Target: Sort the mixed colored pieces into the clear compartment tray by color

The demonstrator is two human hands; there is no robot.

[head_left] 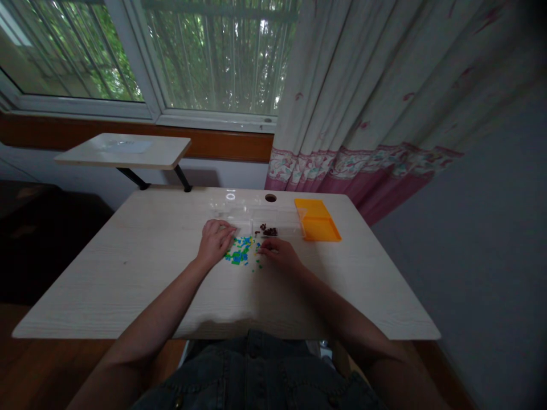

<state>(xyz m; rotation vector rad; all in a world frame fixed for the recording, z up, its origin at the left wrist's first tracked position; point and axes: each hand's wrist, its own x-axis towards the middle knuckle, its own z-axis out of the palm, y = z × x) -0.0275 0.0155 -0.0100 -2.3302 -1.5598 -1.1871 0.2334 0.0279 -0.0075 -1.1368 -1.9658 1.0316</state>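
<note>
A scatter of tiny blue, green and yellow pieces [240, 252] lies on the pale wooden table [141, 267] between my hands. My left hand [215, 239] rests at the pile's left edge with its fingers curled down onto the table. My right hand [277, 250] lies at the pile's right edge, fingers drawn together in a pinch on the tabletop; what it holds, if anything, is too small to see. Just beyond the pile stands a clear compartment tray [243, 219], with several dark red pieces [269, 230] in one compartment.
An orange plastic lid or tray [316, 221] lies right of the clear tray. A round cable hole [270, 197] sits near the table's far edge. A small white shelf [123, 151] stands behind on the left, under the window. A curtain hangs at the right.
</note>
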